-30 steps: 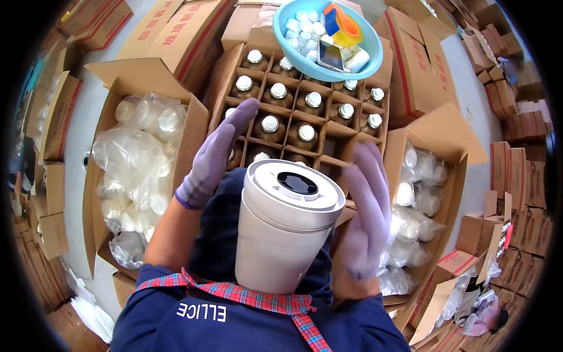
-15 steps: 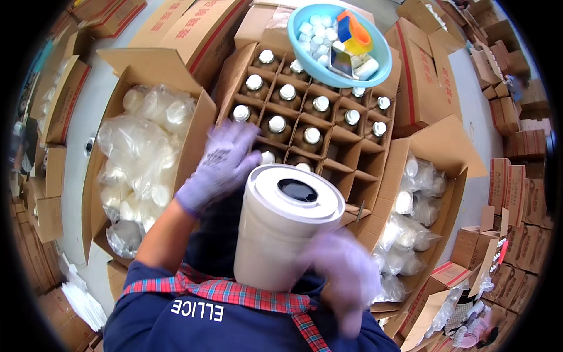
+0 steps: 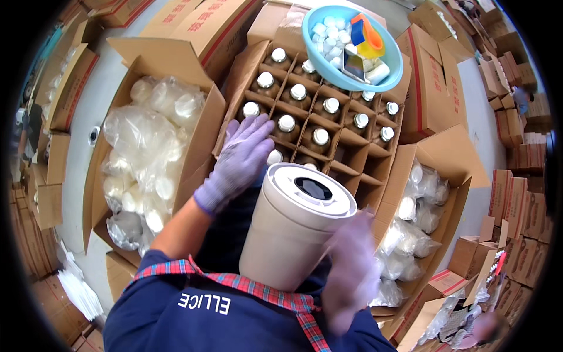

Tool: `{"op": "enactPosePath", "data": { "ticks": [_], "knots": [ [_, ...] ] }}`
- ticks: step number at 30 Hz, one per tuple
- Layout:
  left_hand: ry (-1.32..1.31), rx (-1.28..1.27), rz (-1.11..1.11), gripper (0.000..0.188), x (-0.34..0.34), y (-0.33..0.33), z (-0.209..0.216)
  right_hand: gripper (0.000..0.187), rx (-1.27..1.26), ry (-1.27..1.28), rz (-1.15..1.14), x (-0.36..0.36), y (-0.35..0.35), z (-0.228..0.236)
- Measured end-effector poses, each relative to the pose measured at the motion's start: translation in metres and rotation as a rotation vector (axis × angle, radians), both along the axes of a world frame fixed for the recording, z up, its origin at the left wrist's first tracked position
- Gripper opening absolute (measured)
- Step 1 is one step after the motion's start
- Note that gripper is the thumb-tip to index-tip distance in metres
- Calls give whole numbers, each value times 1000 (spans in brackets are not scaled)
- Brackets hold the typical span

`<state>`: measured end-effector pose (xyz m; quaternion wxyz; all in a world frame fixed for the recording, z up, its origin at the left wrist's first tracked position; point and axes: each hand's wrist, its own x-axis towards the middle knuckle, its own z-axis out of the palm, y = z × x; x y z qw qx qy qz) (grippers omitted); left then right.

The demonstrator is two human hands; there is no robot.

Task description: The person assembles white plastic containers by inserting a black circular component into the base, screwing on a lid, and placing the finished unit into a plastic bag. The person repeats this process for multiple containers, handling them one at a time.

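My left hand (image 3: 242, 157), in a pale purple glove, lies with its fingers outstretched over the near left edge of a divided carton (image 3: 347, 158). It holds nothing visible. The carton's cells hold several brown bottles with silver-white caps, among them a bottle (image 3: 285, 124) close to my fingertips. A tall beige cylindrical container (image 3: 287, 237) with a white lid and a dark round centre stands upright against my front, hiding the carton's near cells. My right hand (image 3: 353, 273), also gloved, is smeared by motion beside the container's right side; its fingers cannot be made out.
A light blue basin (image 3: 328, 76) with white caps and an orange-yellow tape dispenser (image 3: 368, 38) rests on the carton's far right. Open boxes of plastic-bagged white items flank it, one box left (image 3: 202, 138) and another right (image 3: 454, 202). Closed cartons (image 3: 437, 88) stand beyond.
The whole view has shifted slightly rightward. My left hand's fingers now lie flatter at the carton's edge, and my right hand is still blurred, now higher along the container's right side.
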<state>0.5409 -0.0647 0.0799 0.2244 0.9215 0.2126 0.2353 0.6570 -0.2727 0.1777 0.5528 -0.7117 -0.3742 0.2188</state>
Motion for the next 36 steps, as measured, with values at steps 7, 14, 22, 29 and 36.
{"op": "enactPosePath", "data": {
  "ticks": [7, 14, 22, 29, 36],
  "knots": [
    [-116, -610, -150, 41, 0, -12, 11, 96, 118, -235, 320, 10, 3, 1],
    [-254, -710, -125, 41, 7, -1, -9, 95, 28, -280, 223, 16, 20, 13],
    [-428, -1053, -154, 48, 11, -4, 38, 98, -105, -507, 132, 48, 1, -23],
    [-117, -820, -392, 54, 14, 0, 11, 105, 178, -630, 355, 31, 17, 17],
    [-38, -747, -686, 54, 20, -18, 34, 92, -35, -31, 330, 33, -21, -27]
  ]
}}
